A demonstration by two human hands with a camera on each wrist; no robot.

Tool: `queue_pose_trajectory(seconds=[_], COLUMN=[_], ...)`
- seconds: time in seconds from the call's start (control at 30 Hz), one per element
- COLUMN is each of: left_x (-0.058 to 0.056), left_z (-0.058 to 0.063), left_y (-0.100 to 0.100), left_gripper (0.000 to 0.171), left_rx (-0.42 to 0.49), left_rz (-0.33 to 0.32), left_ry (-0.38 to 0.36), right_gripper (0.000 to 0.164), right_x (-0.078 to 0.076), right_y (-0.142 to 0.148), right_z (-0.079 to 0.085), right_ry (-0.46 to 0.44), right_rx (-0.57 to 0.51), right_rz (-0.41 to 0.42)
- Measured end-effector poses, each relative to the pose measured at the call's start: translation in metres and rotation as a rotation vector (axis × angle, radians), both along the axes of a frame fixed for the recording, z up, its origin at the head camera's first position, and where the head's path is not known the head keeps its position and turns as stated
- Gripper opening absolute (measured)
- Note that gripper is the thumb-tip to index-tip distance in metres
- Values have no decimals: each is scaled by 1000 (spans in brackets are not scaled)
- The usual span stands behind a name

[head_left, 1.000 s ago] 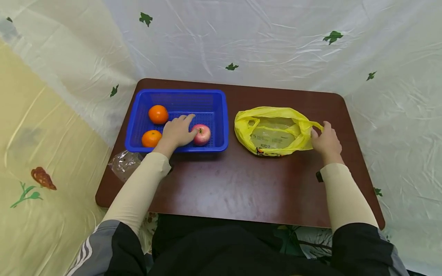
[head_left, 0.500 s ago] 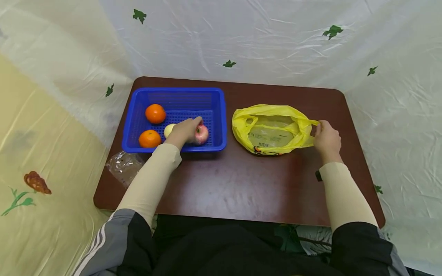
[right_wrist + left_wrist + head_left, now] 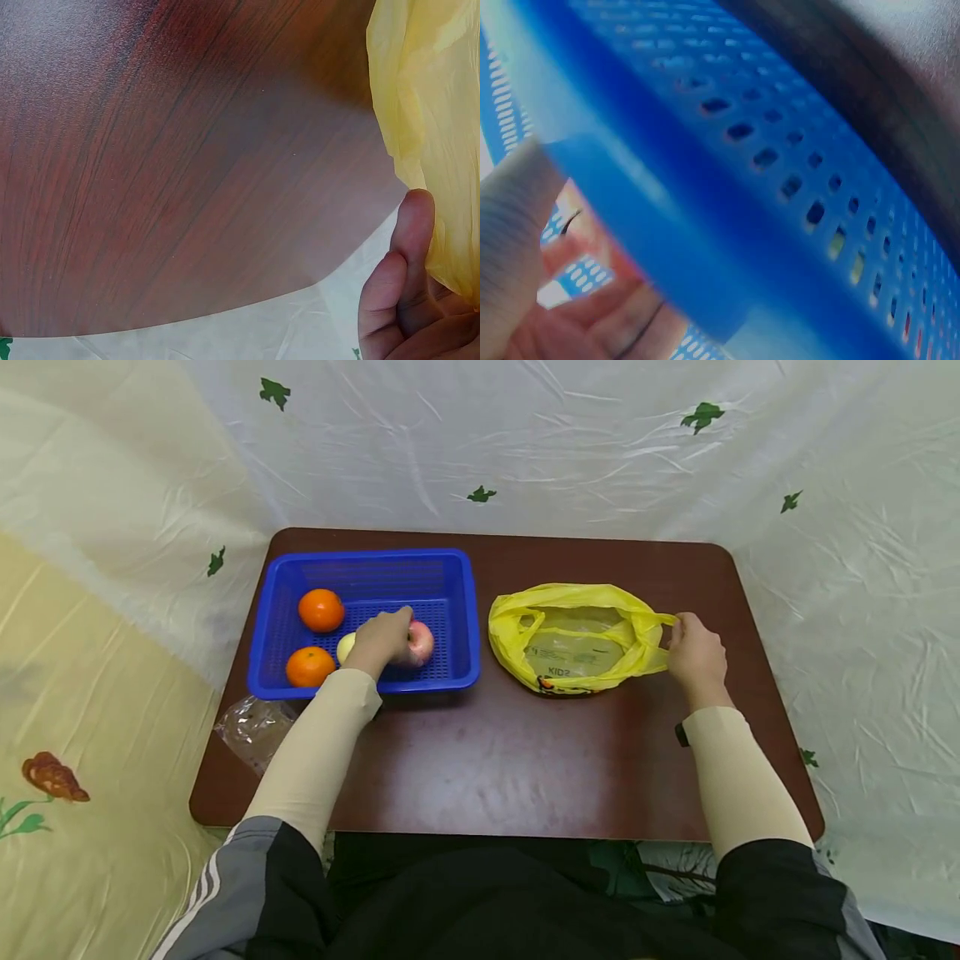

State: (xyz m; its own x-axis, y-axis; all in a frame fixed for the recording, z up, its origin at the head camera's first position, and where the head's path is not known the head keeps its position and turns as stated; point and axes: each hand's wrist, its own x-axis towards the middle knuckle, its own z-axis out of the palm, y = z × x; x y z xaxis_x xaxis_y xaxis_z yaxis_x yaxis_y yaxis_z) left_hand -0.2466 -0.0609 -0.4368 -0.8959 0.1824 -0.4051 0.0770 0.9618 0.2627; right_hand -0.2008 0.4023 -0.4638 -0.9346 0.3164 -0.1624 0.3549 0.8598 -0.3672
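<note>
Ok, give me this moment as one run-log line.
left hand: holding red apple in blue basket | right hand: holding yellow bag | also in basket: two oranges, pale fruit

A blue plastic basket (image 3: pixel 697 195) crosses the left wrist view on a slant, its smooth rim close to the camera and rows of oblong holes along its outer wall, with yellow and red patches showing through a few of them. Beyond the rim at lower left, the left hand (image 3: pixel 562 330) curls its thumb and fingers about a pinkish apple (image 3: pixel 594 238) with a dark stem, partly hidden; at upper right lies the desk (image 3: pixel 922 45), blurred and shiny.
</note>
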Motion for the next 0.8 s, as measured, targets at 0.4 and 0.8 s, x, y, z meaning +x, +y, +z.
queue_pose_trajectory(seconds=[0.4,0.8], left_x=[-3,21], left_z=[34,-2], left_y=[74,212], left_gripper=[70,68], left_rx=[143,111], left_rz=[62,-287], left_ry=[427,354], right_gripper=[52,53], right_x=[2,15], right_y=[-1,5], right_z=[0,-4], right_ry=[16,-8], right_rx=[7,24], right_rz=[19,7])
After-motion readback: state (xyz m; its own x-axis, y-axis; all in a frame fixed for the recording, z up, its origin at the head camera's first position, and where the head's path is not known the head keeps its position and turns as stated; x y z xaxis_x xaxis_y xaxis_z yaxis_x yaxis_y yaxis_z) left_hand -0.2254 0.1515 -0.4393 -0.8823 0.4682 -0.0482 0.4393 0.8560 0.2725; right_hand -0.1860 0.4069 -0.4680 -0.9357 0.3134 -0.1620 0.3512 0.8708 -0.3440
